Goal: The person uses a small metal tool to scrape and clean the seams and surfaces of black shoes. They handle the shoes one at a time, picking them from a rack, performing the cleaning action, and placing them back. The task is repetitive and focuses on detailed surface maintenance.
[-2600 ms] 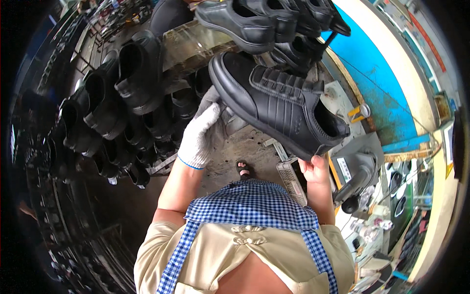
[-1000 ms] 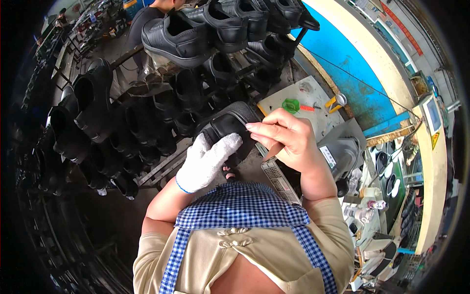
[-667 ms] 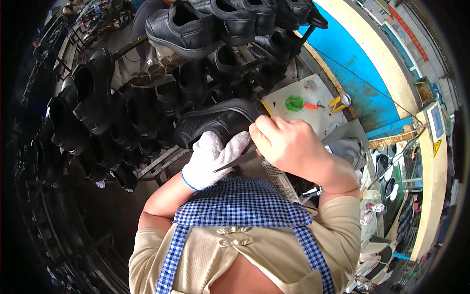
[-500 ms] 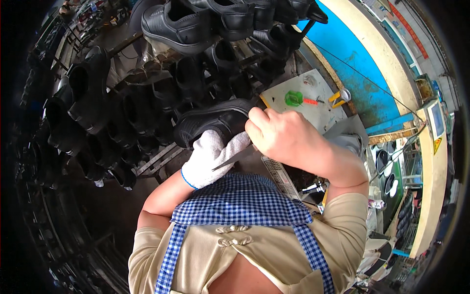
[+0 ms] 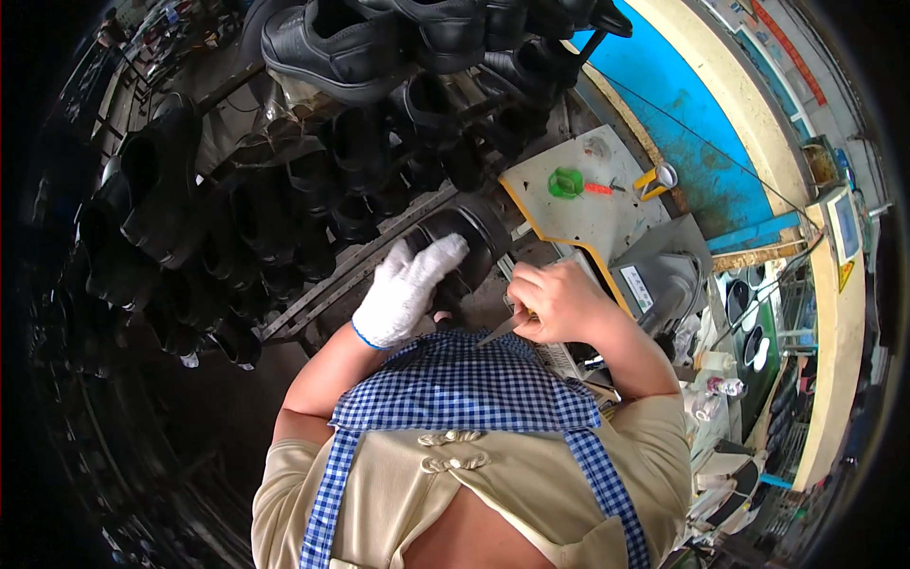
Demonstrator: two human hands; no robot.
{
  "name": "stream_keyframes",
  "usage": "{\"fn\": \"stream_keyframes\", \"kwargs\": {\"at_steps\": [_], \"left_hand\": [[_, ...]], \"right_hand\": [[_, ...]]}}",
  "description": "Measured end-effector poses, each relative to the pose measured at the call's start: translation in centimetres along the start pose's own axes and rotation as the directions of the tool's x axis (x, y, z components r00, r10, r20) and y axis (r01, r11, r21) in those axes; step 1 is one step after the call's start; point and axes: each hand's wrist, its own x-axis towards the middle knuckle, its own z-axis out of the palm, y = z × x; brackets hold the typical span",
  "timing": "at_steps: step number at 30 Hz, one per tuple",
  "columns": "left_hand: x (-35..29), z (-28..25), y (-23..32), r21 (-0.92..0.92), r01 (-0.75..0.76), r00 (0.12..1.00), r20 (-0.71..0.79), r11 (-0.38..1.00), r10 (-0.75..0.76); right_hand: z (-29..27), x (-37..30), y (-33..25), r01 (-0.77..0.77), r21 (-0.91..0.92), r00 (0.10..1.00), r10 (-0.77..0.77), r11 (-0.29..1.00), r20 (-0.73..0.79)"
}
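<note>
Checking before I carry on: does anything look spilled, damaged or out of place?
Nothing clearly damaged. One mismatch: the left hand wears a white glove, while the right hand, holding a thin blade, is bare. The white tabletop looks smudged.

Before you is the shoe [image 5: 488,230], the blade [image 5: 499,332] nearer you and to its right. Other shoes [image 5: 327,57] sit left and beyond. Ahead right lies the tabletop [image 5: 592,223], a cylinder [image 5: 647,185] by its right edge.
</note>
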Motion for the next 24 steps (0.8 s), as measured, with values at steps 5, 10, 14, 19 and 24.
{"fn": "stream_keyframes", "kwargs": {"at_steps": [5,10,14,19,24], "left_hand": [[0.0,-0.1,0.6,0.200,-0.082,0.992,0.108,0.976,0.062],[0.8,1.1,-0.1,0.401,-0.224,0.940,0.329,0.888,0.089],[1.2,2.6,-2.9,0.517,-0.854,0.518,0.836,0.054,0.180],[0.2,2.6,0.3,0.353,-0.880,0.402,0.910,0.319,0.103],[-0.3,1.3,2.7,0.302,-0.690,0.699,0.045,0.657,0.714]], "right_hand": [[2.9,-4.6,3.5,-0.436,0.494,0.884,0.461,0.752,0.077],[3.3,-5.5,2.3,-0.228,0.967,0.756,0.647,0.112,0.103],[5.3,-5.7,1.4,-0.102,0.979,0.774,0.604,-0.175,0.189],[9.4,-7.2,1.4,-0.026,0.904,0.737,0.602,-0.427,0.306],[9.3,-6.2,0.8,0.129,0.915,0.886,0.458,-0.383,0.067]]}}
